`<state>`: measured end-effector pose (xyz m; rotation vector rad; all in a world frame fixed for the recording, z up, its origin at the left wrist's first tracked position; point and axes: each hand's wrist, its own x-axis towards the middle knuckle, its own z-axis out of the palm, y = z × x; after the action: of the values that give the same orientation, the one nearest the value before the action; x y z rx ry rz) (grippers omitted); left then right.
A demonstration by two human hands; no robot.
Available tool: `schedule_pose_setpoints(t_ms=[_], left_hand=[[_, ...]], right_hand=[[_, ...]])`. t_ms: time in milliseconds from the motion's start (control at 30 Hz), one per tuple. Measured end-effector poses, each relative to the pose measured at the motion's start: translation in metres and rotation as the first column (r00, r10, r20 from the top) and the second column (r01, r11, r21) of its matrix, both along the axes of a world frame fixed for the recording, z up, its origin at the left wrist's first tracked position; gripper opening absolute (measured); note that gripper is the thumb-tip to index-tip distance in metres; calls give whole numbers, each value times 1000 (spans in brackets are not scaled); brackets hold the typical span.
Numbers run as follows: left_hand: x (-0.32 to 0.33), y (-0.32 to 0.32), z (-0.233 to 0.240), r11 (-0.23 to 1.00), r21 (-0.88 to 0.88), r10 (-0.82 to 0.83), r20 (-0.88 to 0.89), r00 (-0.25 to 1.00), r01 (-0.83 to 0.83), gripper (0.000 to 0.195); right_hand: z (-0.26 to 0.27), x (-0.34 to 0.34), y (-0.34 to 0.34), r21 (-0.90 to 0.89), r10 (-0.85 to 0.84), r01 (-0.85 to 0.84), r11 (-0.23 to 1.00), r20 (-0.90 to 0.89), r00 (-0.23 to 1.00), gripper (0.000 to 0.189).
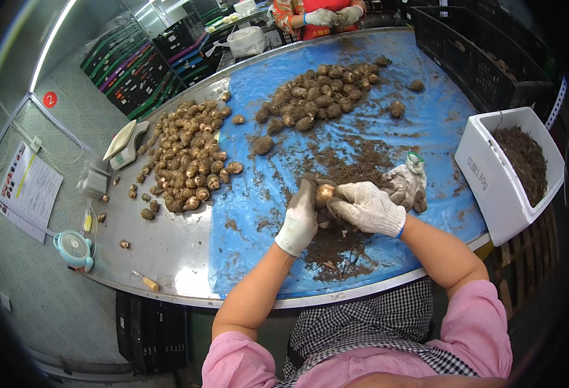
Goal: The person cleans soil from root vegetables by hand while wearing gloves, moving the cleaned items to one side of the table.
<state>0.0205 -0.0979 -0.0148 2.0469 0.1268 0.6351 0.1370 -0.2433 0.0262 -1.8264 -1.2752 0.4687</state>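
A taro corm (325, 195) with a pale cut face is held between my two hands over the blue plastic sheet (265, 252). My left hand (302, 213), in a soiled white knit glove, wraps its left side. From the right, the gloved fingers and thumb of my right hand (368, 207) press on it; whether they also hold a small tool is hidden. Loose soil and root fibres (357, 160) lie beyond and beneath my hands. Beside my right hand rests a crumpled dirty glove (408, 184) with a green-edged cuff.
Cleaned taros (187, 150) are heaped left on the metal table (178, 247), near a scale (127, 145) and a wooden-handled knife (146, 281). Hairy taros (318, 94) lie farther back. At right stand a foam box (488, 179) of debris and a black crate (478, 58). A gloved co-worker (330, 19) stands opposite.
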Motion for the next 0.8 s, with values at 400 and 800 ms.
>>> schedule_pose_setpoints(t_ms=[400, 800], left_hand=[[9, -6, 12, 853, -520, -132, -117, 984, 53, 31], [-5, 27, -24, 913, -383, -109, 101, 989, 140, 39]], right_hand=[[-10, 6, 9, -105, -109, 166, 981, 411, 905, 53], [-12, 24, 6, 42, -214, 231, 972, 568, 795, 19]])
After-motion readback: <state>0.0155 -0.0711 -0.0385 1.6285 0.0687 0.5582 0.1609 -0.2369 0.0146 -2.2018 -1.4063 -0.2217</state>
